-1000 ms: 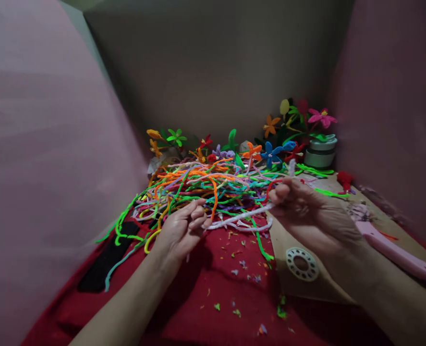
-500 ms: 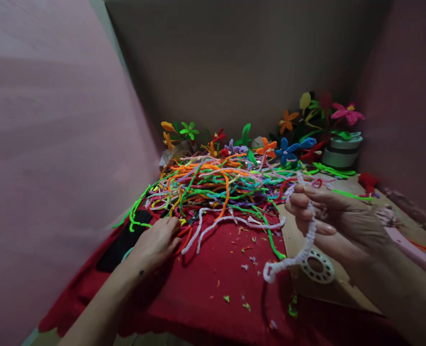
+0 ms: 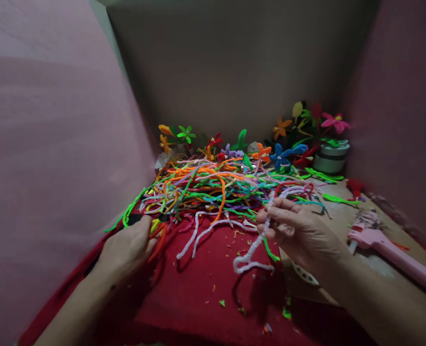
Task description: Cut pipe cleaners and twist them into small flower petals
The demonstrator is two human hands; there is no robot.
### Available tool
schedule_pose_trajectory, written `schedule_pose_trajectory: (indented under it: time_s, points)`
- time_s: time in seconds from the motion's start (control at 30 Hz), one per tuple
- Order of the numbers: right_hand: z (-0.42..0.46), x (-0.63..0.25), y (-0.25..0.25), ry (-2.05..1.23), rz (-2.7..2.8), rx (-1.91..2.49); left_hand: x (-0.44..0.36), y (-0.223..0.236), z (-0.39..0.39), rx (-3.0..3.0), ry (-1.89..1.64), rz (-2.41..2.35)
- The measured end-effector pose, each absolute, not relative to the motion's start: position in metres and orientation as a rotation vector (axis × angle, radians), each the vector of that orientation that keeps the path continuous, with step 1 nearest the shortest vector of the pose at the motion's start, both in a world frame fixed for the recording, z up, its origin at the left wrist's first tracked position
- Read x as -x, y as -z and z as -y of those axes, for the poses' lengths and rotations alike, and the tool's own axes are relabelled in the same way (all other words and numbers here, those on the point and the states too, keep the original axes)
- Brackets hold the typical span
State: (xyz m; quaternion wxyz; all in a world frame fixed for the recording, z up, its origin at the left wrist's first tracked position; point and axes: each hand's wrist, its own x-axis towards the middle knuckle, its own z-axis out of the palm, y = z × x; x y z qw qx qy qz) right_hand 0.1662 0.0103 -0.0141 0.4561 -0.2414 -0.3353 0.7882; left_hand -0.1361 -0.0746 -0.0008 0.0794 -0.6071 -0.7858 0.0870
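Observation:
My right hand (image 3: 295, 223) pinches a white pipe cleaner (image 3: 249, 257) between thumb and fingers. The pipe cleaner hangs below them, its lower part bent into a hook. At the left edge of the heap of coloured pipe cleaners (image 3: 205, 180), my left hand (image 3: 128, 245) is closed. Red-orange and yellow strands (image 3: 158, 238) and a dark object show by its fingertips; what it grips is partly hidden. Between the hands, loose white pipe cleaners (image 3: 201, 235) lie on the red cloth (image 3: 184, 298).
Pipe-cleaner flowers (image 3: 281, 156) stand behind the heap, some beside a pale green pot (image 3: 331, 156). At right a pink glue gun (image 3: 389, 250) rests on a brown board (image 3: 328, 295), near a white ring with holes (image 3: 304, 275). Coloured scraps lie on the cloth. Walls rise at both sides.
My left hand let go of the white pipe cleaner and moved left to the heap's edge. My right hand kept the pipe cleaner, which turned and now hangs bent lower left of the fingers.

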Motion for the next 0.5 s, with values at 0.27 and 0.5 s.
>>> schedule_pose_trajectory:
  time_s: [0.27,0.5]
  points:
    - [-0.003,-0.162,0.013,-1.881,0.882,0.501,0.074,0.004,0.086,2.218,0.281,2.168]
    - [0.0,-0.158,0.017,-1.822,0.932,0.507,0.036,0.016,0.079,2.265,0.249,1.974]
